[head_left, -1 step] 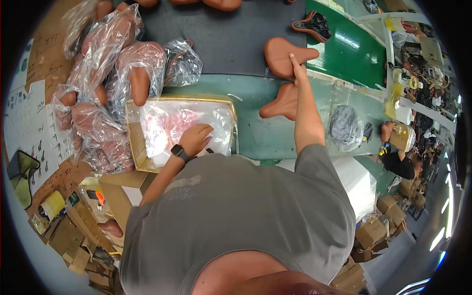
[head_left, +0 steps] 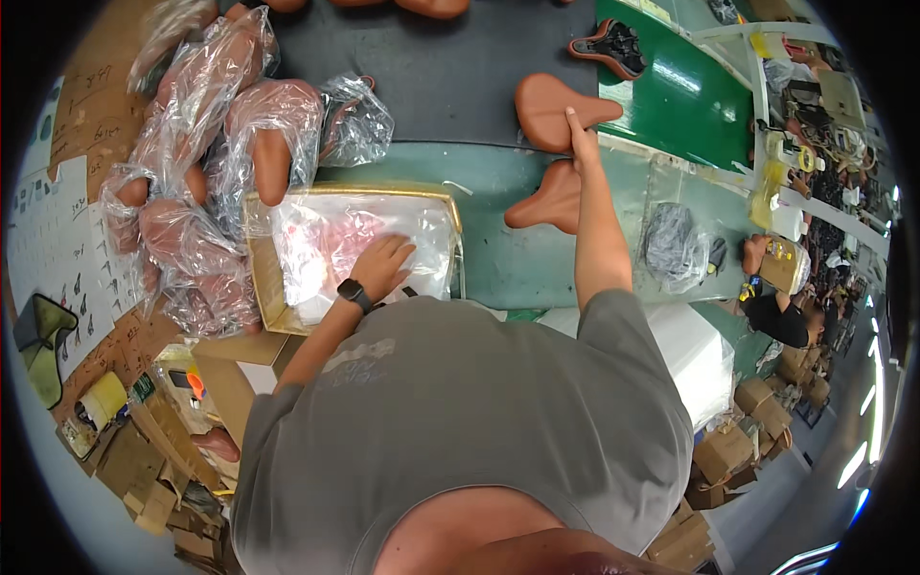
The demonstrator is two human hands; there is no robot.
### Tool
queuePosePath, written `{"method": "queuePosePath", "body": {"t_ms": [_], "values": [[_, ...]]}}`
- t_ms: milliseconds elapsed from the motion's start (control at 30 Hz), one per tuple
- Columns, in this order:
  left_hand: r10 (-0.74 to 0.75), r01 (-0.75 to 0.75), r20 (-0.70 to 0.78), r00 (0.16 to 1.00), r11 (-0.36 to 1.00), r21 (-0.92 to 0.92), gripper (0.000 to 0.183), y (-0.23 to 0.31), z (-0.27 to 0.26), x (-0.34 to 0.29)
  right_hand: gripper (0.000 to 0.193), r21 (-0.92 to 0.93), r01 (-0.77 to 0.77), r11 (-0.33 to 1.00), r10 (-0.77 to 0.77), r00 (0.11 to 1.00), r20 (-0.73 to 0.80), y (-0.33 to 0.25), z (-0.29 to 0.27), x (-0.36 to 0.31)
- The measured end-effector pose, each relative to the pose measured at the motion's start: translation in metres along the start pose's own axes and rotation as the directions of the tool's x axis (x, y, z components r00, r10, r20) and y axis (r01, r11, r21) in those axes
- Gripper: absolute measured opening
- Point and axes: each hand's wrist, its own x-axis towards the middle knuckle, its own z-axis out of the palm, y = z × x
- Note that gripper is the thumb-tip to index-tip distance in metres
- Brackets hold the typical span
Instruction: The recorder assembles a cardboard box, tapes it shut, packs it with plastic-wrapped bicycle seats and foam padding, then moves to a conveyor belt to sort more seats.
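Note:
My right hand grips a brown bicycle saddle, thumb on its top and the other fingers hidden underneath. The saddle is top side up, its nose pointing right. Just below it, a second brown saddle lies on the green table, partly covered by my right forearm. My left hand, with a dark watch on the wrist, lies with fingers extended over clear plastic bags. These bags fill an open cardboard box with gold-coloured tape along its rim.
Several plastic-wrapped saddles are heaped left of the box. An upside-down saddle sits by the bright green surface, beyond the black mat. A crumpled plastic bag lies right of my forearm. Another person works at far right.
My left hand has shifted slightly over the plastic bags. My right hand keeps hold of the saddle, almost unmoved.

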Motion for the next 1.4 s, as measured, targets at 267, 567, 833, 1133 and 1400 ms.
{"method": "queuePosePath", "body": {"t_ms": [267, 567, 833, 1133, 1400], "values": [[-0.293, 0.389, -0.346, 0.891, 0.887, 0.25, 0.081, -0.05, 0.055, -0.024, 0.067, -0.37, -0.038, 0.928, -0.013, 0.991, -0.134, 0.079, -0.014, -0.209], [-0.208, 0.215, -0.056, 0.977, 0.946, 0.244, 0.068, -0.014, 0.06, -0.09, 0.099, -0.889, 0.356, 0.289, -0.747, 0.665, 0.023, 0.104, -0.021, -0.376], [0.121, -0.123, -0.042, 0.992, 0.991, -0.051, 0.054, -0.032, 0.087, -0.123, 0.116, -0.912, 0.279, -0.302, -0.209, 0.914, 0.349, 0.142, -0.004, -0.292], [-0.555, 0.607, -0.257, 0.791, 0.763, 0.222, 0.051, -0.042, 0.073, -0.145, 0.132, -0.978, 0.208, -0.001, -0.188, 0.961, 0.205, 0.131, 0.01, -0.331], [-0.445, 0.26, -0.193, 0.875, 0.766, -0.587, 0.026, -0.059, 0.072, -0.1, 0.068, 0.292, -0.337, 0.895, 0.124, 0.817, 0.563, 0.129, -0.057, -0.427]]}}
